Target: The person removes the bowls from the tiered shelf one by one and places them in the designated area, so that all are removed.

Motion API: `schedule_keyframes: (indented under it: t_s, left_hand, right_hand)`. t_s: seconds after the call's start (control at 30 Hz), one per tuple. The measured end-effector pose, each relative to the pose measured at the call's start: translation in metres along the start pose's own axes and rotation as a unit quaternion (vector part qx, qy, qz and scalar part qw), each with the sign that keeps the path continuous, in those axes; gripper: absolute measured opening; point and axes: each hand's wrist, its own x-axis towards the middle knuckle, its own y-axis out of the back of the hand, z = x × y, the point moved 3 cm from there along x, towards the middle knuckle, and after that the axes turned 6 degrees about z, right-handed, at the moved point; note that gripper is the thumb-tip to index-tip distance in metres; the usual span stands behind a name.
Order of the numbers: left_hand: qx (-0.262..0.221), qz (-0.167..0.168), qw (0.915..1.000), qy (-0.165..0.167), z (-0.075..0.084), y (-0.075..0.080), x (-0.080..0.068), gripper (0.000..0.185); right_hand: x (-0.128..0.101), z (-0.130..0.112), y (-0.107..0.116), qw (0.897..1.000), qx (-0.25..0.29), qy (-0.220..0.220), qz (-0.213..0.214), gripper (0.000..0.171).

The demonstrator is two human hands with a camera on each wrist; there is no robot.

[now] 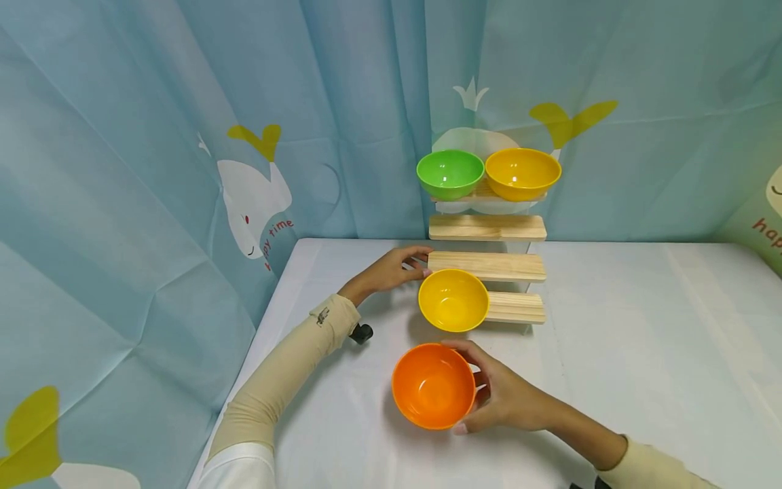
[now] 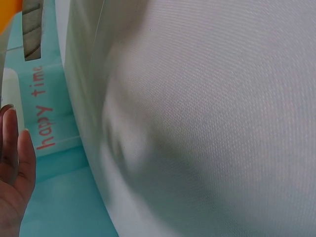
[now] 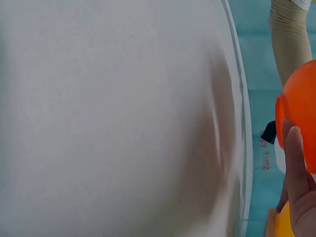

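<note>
My right hand (image 1: 510, 397) holds an orange bowl (image 1: 432, 387) by its right side, the thumb low near the front and a forefinger at the back rim. In the right wrist view the fingers lie along the orange bowl (image 3: 302, 106). Beyond it a yellow bowl (image 1: 453, 302) overlaps the lower steps of a wooden tiered rack (image 1: 516, 309). My left hand (image 1: 391, 269) is just left of that bowl, thumb tip right at its rim, other fingertips by the end of a rack step. In the left wrist view the left hand's fingers (image 2: 11, 143) look extended.
On the rack's top step stand a green bowl (image 1: 451, 175) and another yellow bowl (image 1: 523, 174), side by side. A white cloth (image 1: 635, 353) covers the table. Blue printed curtains (image 1: 360, 122) hang behind and to the left.
</note>
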Motion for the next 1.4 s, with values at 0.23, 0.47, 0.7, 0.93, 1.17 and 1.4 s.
schedule_keyframes:
  t_s: [0.23,0.47,0.7,0.93,1.17,1.4]
  left_hand:
    - [-0.015,0.005,0.9999,0.006,0.002,0.001,-0.001,0.049]
    - [-0.013,0.004,0.9999,0.006,-0.012,-0.003,0.006,0.052]
    - [-0.011,0.018,0.9998,0.0,-0.028,-0.006,0.012,0.051]
    - [-0.01,0.013,0.9999,-0.004,-0.032,-0.007,0.015,0.053]
    - [-0.002,0.024,0.9997,-0.005,-0.031,-0.006,0.013,0.052]
    - [0.001,0.019,0.9998,-0.006,-0.03,-0.007,0.013,0.053]
  right_hand:
    - [0.005,0.002,-0.008,1.0,0.004,0.006,-0.001,0.094]
    - [0.012,0.008,-0.016,1.0,-0.01,-0.012,0.0,0.094]
    - [0.022,0.013,-0.024,1.0,-0.009,-0.029,-0.004,0.096]
    - [0.028,0.021,-0.03,0.999,-0.014,-0.044,-0.002,0.099]
    - [0.033,0.025,-0.034,0.998,-0.025,-0.055,0.001,0.101]
    - [0.037,0.027,-0.037,0.998,-0.038,-0.046,0.002,0.1]
